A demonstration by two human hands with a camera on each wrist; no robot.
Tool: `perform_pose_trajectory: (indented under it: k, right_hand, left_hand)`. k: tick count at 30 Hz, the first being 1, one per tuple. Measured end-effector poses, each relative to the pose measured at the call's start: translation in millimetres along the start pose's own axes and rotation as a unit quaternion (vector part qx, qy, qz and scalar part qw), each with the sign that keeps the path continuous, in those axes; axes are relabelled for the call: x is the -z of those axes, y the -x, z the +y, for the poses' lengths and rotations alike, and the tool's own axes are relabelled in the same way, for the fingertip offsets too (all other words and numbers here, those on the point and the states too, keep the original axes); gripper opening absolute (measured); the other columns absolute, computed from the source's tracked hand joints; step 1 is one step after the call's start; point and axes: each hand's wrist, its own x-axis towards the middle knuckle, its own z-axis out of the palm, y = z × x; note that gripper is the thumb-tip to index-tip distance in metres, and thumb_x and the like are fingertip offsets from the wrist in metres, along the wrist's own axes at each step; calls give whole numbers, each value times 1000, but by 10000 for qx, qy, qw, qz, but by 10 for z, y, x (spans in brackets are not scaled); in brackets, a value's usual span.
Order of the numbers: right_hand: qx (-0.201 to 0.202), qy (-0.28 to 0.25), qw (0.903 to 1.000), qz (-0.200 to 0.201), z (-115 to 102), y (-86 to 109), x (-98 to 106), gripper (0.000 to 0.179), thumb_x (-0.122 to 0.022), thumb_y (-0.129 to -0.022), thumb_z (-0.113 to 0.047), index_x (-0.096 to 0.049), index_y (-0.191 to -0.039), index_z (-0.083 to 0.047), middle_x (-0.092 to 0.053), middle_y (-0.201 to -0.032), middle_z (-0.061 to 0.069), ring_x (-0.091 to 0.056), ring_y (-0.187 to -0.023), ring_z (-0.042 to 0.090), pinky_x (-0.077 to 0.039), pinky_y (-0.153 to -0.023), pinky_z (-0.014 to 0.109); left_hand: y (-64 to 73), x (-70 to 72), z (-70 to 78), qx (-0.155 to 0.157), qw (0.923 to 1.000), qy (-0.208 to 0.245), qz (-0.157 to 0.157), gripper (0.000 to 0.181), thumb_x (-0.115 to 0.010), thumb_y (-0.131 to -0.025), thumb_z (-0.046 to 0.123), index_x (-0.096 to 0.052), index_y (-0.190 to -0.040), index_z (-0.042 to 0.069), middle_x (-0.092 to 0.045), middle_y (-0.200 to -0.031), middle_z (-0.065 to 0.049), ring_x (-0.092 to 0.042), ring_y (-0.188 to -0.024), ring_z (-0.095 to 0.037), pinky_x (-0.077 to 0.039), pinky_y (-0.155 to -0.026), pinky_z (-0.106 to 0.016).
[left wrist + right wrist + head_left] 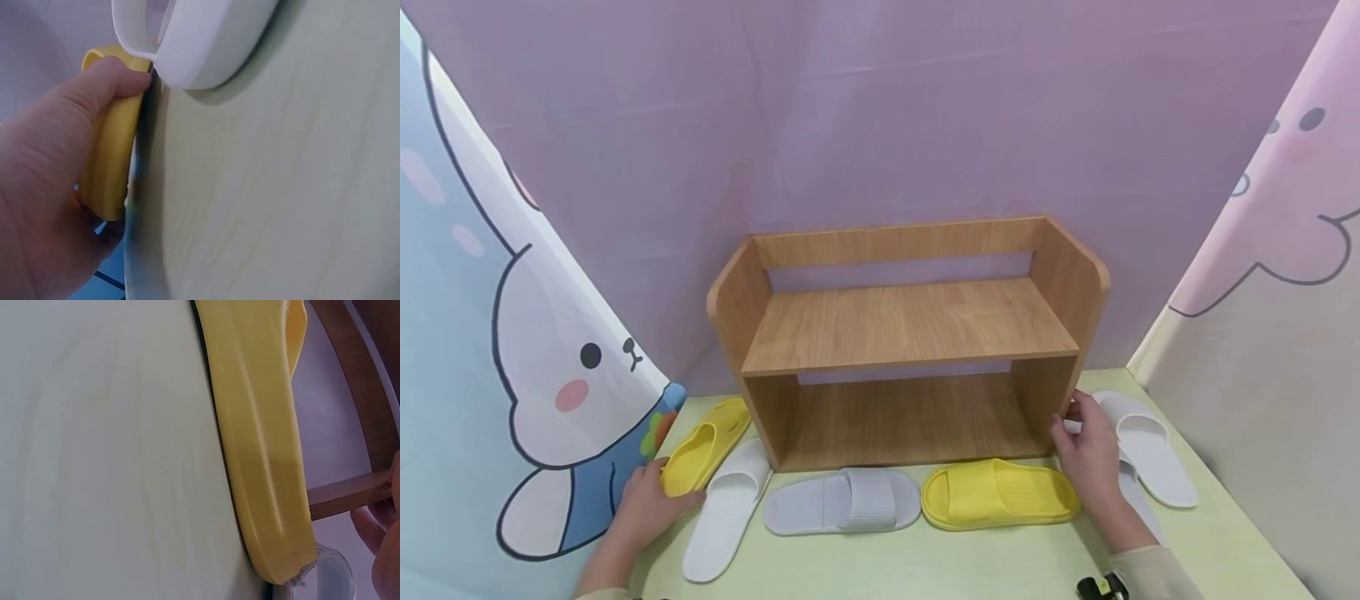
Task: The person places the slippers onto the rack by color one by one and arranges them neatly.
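At the left, my left hand (pixel 646 510) grips the near end of a yellow slipper (pixel 688 461), thumb along its side. The left wrist view shows this slipper (pixel 111 162) held at the table's edge, beside a white slipper (pixel 200 50). My right hand (pixel 1092 458) is at the lower right front of a two-tier wooden shelf (pixel 910 325), pinching the edge of its side panel between thumb and fingers. In the right wrist view, the fingers (pixel 369 530) lie around that panel (pixel 347 495); most of the hand is cut off. Both tiers of the shelf hold nothing.
Before the shelf lie a grey slipper (pixel 808 504) and a second yellow slipper (pixel 1037 496). To the right are another white slipper (pixel 1161 462) and a grey one (pixel 1138 504), partly hidden by my right arm. Printed cloth (pixel 887 108) encloses the table (pixel 865 571).
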Motion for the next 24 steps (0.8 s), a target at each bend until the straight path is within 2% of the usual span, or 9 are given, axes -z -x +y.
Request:
perform_pose_trajectory:
  k: [3,11,20,24]
  right_hand:
    - [-3,33,10000,-2,-1,0,-4,49,-76,-93,11,-61,-138,3,-71,-112,24,-73,-97,44,-42,-72,-5]
    - [97,56,9999,89,-3,-5,-15,48,-77,-92,11,-62,-137,3,-71,-111,22,-73,-97,42,-42,-73,-5]
    - [-19,116,9999,13,-15,3,-10,47,-76,-94,10,-61,-138,3,-71,-116,23,-73,-100,42,-42,-74,-4]
    - [-95,190,9998,-40,-16,9,-2,47,-75,-95,9,-60,-139,2,-70,-118,22,-72,-102,41,-41,-75,-4]
  left_hand:
    - [15,-3,15,5,10000,30,65,122,-84,-87,64,-29,-160,-17,-37,-145,-44,-43,-127,-57,-44,-108,-80]
    - [29,11,71,-7,9982,107,587,121,-83,-88,66,-32,-161,-16,-35,-149,-43,-42,-129,-57,-41,-110,-82]
    - [76,36,147,-282,9923,87,1200,112,-88,-88,57,-41,-159,-15,-43,-143,-39,-41,-129,-57,-42,-105,-80]
    - [99,35,203,-279,9901,107,1368,109,-89,-88,53,-42,-159,-14,-43,-144,-38,-39,-130,-56,-43,-104,-79]
